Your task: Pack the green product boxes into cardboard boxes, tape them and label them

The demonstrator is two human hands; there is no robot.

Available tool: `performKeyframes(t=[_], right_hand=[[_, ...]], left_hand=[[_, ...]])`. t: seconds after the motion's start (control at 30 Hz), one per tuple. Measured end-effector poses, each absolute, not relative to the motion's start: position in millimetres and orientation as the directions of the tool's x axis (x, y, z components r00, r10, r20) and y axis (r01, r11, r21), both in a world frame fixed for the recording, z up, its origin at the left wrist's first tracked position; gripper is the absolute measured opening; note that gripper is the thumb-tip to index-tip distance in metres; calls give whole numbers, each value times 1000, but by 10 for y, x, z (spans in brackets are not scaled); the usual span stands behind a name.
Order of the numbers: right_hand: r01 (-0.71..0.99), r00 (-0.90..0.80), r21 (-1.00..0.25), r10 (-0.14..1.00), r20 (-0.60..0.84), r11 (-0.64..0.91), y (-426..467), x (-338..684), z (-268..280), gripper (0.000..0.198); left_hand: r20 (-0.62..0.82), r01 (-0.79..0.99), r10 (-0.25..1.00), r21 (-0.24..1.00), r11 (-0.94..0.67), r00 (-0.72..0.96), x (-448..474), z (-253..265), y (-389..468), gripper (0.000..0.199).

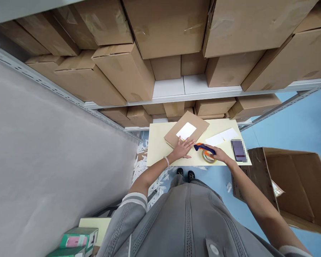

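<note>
A closed cardboard box (200,125) with a white label (186,131) lies at an angle on the pale yellow table (156,142). My left hand (182,149) rests on its near side, fingers spread, just at the label's lower edge. In my right hand (219,154) is a tape dispenser (205,149), dark blue and orange with a roll of tape on it. My fingers wrap round its handle. The dispenser's front end is close to the box's right corner; whether they touch I cannot tell.
Right of the box lie a white label sheet (221,137) and a blurred dark phone (239,150). Shelves (171,88) full of cardboard boxes stand behind. A large open carton (291,178) is on the right. Paper scraps (141,167) litter the floor by the left wall (56,142).
</note>
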State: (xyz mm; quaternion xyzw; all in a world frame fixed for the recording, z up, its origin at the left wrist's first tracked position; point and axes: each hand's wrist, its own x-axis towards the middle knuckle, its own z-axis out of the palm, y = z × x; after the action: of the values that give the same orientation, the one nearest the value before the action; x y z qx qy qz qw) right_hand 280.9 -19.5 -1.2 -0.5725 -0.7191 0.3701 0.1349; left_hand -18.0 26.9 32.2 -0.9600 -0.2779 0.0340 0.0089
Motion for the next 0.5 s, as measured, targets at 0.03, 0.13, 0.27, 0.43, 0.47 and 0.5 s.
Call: performKeyframes(t=[0.03, 0.13, 0.27, 0.43, 0.47, 0.5], right_hand=[[769, -321, -630, 919, -228, 112, -107, 2817, 55, 65], [889, -305, -422, 916, -261, 176, 123, 2745, 267, 58], [954, -237, -250, 929, -284, 167, 226, 2505, 433, 55], [914, -7, -381, 932, -363, -141, 120, 2351, 325, 47], [867, 9, -458, 926, -379, -196, 98, 2358, 283, 44], [812, 14, -533, 922, -388, -237, 77, 2369, 242, 43]], left_hand=[[-62, 532, 533, -36, -846, 844, -180, 319, 271, 90], [-65, 533, 534, -35, -845, 843, -177, 307, 277, 92], [-62, 535, 536, -33, -844, 842, -178, 288, 285, 93], [-41, 531, 532, -38, -847, 846, -184, 265, 290, 94], [-39, 532, 534, -38, -846, 845, -185, 261, 290, 93], [-37, 534, 535, -37, -845, 844, -186, 256, 290, 93]])
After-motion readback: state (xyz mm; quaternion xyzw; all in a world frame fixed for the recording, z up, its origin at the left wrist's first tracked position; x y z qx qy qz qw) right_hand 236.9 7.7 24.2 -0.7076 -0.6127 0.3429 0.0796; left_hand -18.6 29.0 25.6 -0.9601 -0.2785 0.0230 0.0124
